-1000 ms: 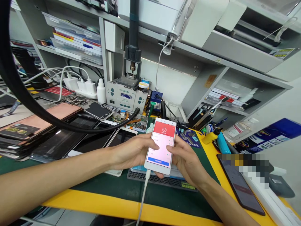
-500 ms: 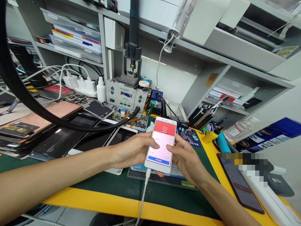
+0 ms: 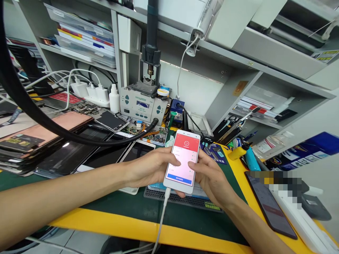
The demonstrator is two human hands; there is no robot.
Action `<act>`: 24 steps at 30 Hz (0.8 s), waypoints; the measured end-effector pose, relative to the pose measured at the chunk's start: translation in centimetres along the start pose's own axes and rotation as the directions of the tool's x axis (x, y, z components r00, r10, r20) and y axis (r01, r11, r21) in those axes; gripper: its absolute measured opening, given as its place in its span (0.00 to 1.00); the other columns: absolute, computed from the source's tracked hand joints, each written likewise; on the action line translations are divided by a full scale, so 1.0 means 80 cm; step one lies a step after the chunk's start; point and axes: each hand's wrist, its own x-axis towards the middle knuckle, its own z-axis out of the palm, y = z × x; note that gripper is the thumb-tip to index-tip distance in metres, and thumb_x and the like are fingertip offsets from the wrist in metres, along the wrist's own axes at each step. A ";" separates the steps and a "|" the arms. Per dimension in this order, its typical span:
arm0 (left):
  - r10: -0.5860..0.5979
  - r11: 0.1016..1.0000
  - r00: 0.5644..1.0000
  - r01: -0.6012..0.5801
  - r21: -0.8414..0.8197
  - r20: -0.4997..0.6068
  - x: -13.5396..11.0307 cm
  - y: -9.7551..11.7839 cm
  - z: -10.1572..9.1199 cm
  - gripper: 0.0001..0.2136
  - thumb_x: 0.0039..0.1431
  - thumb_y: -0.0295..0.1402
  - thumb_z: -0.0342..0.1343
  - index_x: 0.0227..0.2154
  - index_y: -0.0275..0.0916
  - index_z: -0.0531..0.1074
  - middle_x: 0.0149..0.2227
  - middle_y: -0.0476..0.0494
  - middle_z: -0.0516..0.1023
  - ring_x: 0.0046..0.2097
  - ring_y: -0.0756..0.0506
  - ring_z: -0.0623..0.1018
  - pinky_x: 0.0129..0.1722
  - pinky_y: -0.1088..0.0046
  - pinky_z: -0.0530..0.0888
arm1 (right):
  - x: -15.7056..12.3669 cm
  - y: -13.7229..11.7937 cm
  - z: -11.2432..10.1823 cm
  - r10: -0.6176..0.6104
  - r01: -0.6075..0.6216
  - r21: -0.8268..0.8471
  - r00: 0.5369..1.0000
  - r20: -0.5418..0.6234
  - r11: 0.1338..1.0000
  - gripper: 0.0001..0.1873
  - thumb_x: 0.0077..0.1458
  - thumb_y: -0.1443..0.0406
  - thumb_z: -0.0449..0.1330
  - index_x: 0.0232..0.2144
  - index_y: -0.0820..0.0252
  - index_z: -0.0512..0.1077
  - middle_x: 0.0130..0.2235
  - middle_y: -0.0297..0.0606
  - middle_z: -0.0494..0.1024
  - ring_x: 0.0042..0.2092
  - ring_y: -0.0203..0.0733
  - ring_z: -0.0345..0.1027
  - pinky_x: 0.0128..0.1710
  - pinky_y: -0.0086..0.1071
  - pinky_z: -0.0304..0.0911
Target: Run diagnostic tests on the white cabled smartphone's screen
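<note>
A white smartphone (image 3: 182, 148) is held upright, tilted a little, between my two hands. Its lit screen has a red band with a face icon at the top, a list below and a blue button at the bottom. My left hand (image 3: 156, 165) grips the phone's left edge, thumb over the screen. On the right edge my right hand (image 3: 208, 169) is closed round it, its thumb also over the screen. A white charging cable (image 3: 163, 210) is plugged into the phone's lower end and hangs down past the bench edge. The fingers behind the phone are mostly hidden.
Behind the phone stands a hot-air station (image 3: 143, 104), its thick black hose (image 3: 87, 141) looping across the left. Stacked phones and screens (image 3: 39, 137) lie at left. A black vented device (image 3: 182, 201) lies under my hands. A dark phone (image 3: 270, 204) rests at right.
The view has shifted very slightly. Both hands still hold the phone, and its screen looks the same.
</note>
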 end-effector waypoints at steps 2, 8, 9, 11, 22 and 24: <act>0.000 1.000 1.000 0.000 0.001 0.002 0.000 0.000 0.000 0.20 0.58 0.23 0.51 0.54 0.38 0.68 0.45 0.35 0.78 0.43 0.36 0.80 0.37 0.54 0.78 | 0.000 0.000 0.000 0.002 -0.002 0.003 1.000 0.001 1.000 0.21 0.57 0.65 0.60 0.53 0.55 0.66 0.49 0.43 0.77 0.45 0.51 0.73 0.36 0.38 0.69; -0.008 1.000 1.000 0.008 -0.007 -0.006 0.000 -0.001 0.000 0.19 0.57 0.23 0.52 0.52 0.37 0.69 0.44 0.37 0.79 0.41 0.40 0.80 0.41 0.53 0.78 | 0.001 0.001 0.000 0.009 -0.009 0.003 1.000 -0.007 1.000 0.20 0.56 0.64 0.61 0.51 0.55 0.67 0.51 0.42 0.76 0.45 0.51 0.73 0.36 0.38 0.68; -0.010 1.000 1.000 0.010 -0.007 -0.008 0.000 -0.001 0.000 0.19 0.57 0.23 0.52 0.52 0.37 0.69 0.43 0.37 0.79 0.40 0.40 0.80 0.41 0.52 0.77 | 0.000 0.000 0.001 0.008 -0.008 0.004 1.000 -0.009 1.000 0.20 0.56 0.64 0.61 0.51 0.55 0.67 0.51 0.42 0.76 0.46 0.51 0.73 0.37 0.38 0.68; -0.011 1.000 1.000 0.011 -0.008 -0.009 0.000 -0.001 -0.001 0.19 0.56 0.23 0.52 0.52 0.37 0.69 0.43 0.37 0.79 0.40 0.40 0.80 0.42 0.52 0.77 | -0.001 -0.001 0.002 0.010 -0.010 0.004 1.000 -0.015 1.000 0.20 0.55 0.64 0.61 0.51 0.54 0.67 0.50 0.42 0.76 0.46 0.50 0.73 0.37 0.38 0.68; -0.003 1.000 1.000 0.004 0.005 -0.016 0.000 -0.001 0.001 0.19 0.57 0.23 0.52 0.52 0.36 0.69 0.43 0.36 0.79 0.40 0.40 0.80 0.41 0.51 0.77 | 0.000 0.000 -0.001 0.010 -0.010 0.005 1.000 -0.007 1.000 0.21 0.55 0.64 0.62 0.51 0.54 0.67 0.50 0.42 0.77 0.44 0.49 0.73 0.37 0.38 0.68; 0.001 1.000 1.000 -0.001 0.004 -0.015 0.000 -0.001 0.000 0.19 0.57 0.23 0.52 0.52 0.36 0.70 0.43 0.36 0.79 0.40 0.40 0.80 0.41 0.51 0.77 | 0.000 0.000 0.000 0.015 -0.015 0.010 1.000 -0.014 1.000 0.21 0.55 0.64 0.62 0.51 0.54 0.68 0.50 0.42 0.77 0.45 0.50 0.73 0.37 0.38 0.67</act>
